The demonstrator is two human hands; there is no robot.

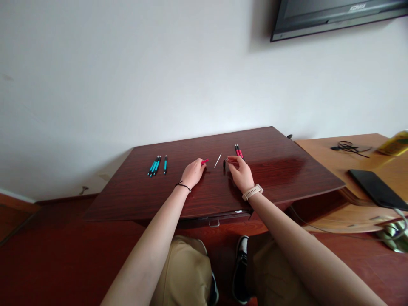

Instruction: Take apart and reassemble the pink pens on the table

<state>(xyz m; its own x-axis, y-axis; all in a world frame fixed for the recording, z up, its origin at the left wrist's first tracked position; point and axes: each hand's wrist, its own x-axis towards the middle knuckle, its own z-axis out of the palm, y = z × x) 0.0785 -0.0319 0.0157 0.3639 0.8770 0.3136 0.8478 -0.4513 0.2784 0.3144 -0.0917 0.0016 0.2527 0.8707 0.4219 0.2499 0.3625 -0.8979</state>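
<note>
My left hand (pixel 193 172) is closed around a pink pen barrel (pixel 204 161), whose end sticks out past the fingers. A thin white pen refill (pixel 217 160) lies at a slant on the table between my hands. My right hand (pixel 240 172) has its thumb and forefinger pinched together, with a tiny shiny bit at the tips that is too small to name. Just left of those fingertips is a short black pen part (pixel 224 164); whether they touch it is unclear. Pink pens (pixel 239 150) lie behind my right hand, partly hidden by it.
Several teal pens (pixel 154 165) lie grouped at the left of the dark wooden table (pixel 204 199), one more teal pen (pixel 165 165) beside them. To the right, a lighter desk (pixel 321 148) holds a black phone (pixel 379 187), a coiled cable (pixel 349 147) and a yellow package (pixel 395 144).
</note>
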